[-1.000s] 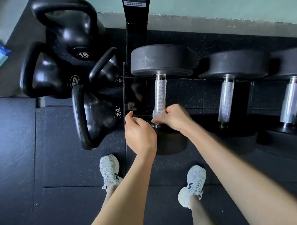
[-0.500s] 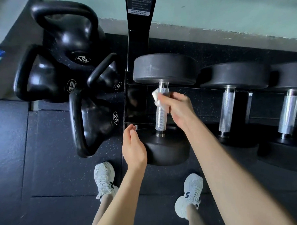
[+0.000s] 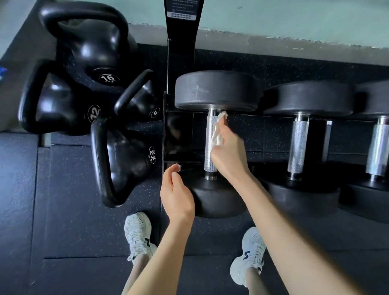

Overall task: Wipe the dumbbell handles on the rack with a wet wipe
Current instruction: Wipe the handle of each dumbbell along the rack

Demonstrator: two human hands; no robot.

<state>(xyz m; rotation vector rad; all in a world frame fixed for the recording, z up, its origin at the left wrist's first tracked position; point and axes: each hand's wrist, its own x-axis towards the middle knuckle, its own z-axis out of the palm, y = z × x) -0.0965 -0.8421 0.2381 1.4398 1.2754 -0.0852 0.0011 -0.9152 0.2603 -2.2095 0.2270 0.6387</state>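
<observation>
Three black dumbbells with knurled silver handles lie on a low black rack (image 3: 327, 139). My right hand (image 3: 228, 154) holds a crumpled white wet wipe (image 3: 218, 133) pressed against the right side of the leftmost handle (image 3: 210, 142), near its upper half. My left hand (image 3: 175, 195) hovers, fingers loosely curled and holding nothing, beside the near head (image 3: 216, 200) of that dumbbell. The middle handle (image 3: 298, 145) and the right handle (image 3: 379, 148) stand untouched.
Several black kettlebells (image 3: 91, 62) marked 16, 12, 6 and 22 crowd the floor to the left of the rack's black upright (image 3: 179, 36). My white sneakers (image 3: 138, 234) stand on dark rubber mats. A pale wall runs behind the rack.
My right hand with the wipe slid from the near end of the leftmost handle up toward its far end. My left hand lowered slightly and stayed beside the near head.
</observation>
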